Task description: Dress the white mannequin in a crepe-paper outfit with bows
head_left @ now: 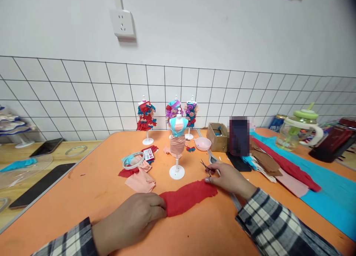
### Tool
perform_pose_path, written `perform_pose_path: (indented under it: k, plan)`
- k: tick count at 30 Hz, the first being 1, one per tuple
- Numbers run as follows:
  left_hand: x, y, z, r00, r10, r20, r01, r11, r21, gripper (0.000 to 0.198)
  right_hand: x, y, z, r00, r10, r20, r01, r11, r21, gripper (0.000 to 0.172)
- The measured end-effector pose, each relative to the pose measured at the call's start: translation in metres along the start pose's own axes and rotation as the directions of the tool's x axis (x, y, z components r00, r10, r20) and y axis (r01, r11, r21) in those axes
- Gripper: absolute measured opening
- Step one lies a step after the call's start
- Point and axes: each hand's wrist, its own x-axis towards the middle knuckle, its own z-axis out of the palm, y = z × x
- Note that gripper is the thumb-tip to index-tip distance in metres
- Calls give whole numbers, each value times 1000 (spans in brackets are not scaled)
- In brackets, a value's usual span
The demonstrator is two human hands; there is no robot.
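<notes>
A strip of red fabric (189, 198) lies flat across the orange table in front of me. My left hand (140, 215) is closed on its left end, fingers pinched at the edge. At the strip's upper right corner, my right hand (229, 177) grips small scissors (206, 167), whose blades point up and left. Just beyond the strip stands a mini dress form (177, 144) on a white round base, wrapped in a light blue top and a pink skirt. Left of it are pink fabric scraps (141, 181) with a roll of clear tape (134, 161) on them.
Several decorated dress forms (146, 117) stand at the back of the orange table (91, 196). To the right are a pink bowl (203, 144), a cardboard box (217, 137), folded fabrics (292, 174), a green-lidded jug (292, 130) and a dark red bottle (335, 139). A tiled wall closes the back.
</notes>
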Motion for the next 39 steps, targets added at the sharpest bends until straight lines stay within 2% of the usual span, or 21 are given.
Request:
perform_pose_path:
  k: [4, 7, 12, 15, 18, 21, 24, 25, 26, 27, 29, 30, 31, 34, 37, 39]
  plan:
    - [-5, -1, -2, 999, -37, 35, 39, 998, -43, 25, 4, 1, 5, 997, 28, -72, -31, 999, -40, 40]
    - [-5, -2, -1, 995, -97, 13, 97, 994, -53, 25, 13, 3, 11, 994, 105, -20, -105, 994, 8, 38]
    - [-5, -5, -1, 994, -103, 47, 107, 990, -91, 26, 23, 6, 15, 974, 207, 97, -220, 964, 151, 64]
    - [-6, -6, -1, 993, -101, 64, 106, 991, -81, 28, 23, 5, 12, 961, 224, 160, -257, 938, 230, 67]
    - [-6, -7, -1, 994, -82, 67, 87, 993, -81, 29, 18, 1, 6, 967, 206, 146, -239, 935, 262, 64]
    - [-5, -6, -1, 996, -71, 59, 75, 995, -65, 32, 6, -12, 0, 986, 163, 42, -168, 954, 247, 44]
    - [-3, -4, -2, 997, -68, 43, 69, 997, -36, 32, -14, -39, 4, 998, -16, -64, 28, 980, 198, 18]
    - [-3, -4, -2, 997, -68, 36, 69, 997, -33, 31, -22, -49, 8, 980, -189, -70, 197, 969, 150, 15]
    - [-3, -5, -1, 997, -68, 29, 69, 997, -37, 30, -29, -58, 13, 933, -358, -29, 359, 926, 118, 19]
    - [-3, -6, 0, 997, -71, 22, 72, 996, -46, 29, -35, -67, 19, 867, -496, 41, 491, 866, 97, 30]
    - [-3, -9, 2, 997, -82, 2, 82, 994, -71, 28, -44, -77, 31, 768, -619, 162, 619, 783, 61, 53]
    - [-4, -12, 2, 996, -92, -8, 91, 992, -85, 27, -46, -80, 36, 746, -634, 204, 643, 766, 30, 59]
    - [-5, -15, 3, 994, -105, -17, 103, 990, -98, 25, -46, -80, 38, 747, -625, 229, 644, 765, -14, 62]
    - [-9, -24, 1, 987, -162, -4, 160, 978, -134, 21, -45, -75, 37, 787, -549, 279, 600, 786, -146, 63]
    - [-12, -26, -6, 977, -213, 23, 214, 966, -143, 21, -44, -71, 30, 795, -511, 326, 586, 786, -197, 57]
    - [-12, -23, -10, 978, -207, -6, 205, 973, -108, 20, -46, -71, 28, 796, -509, 328, 585, 785, -203, 51]
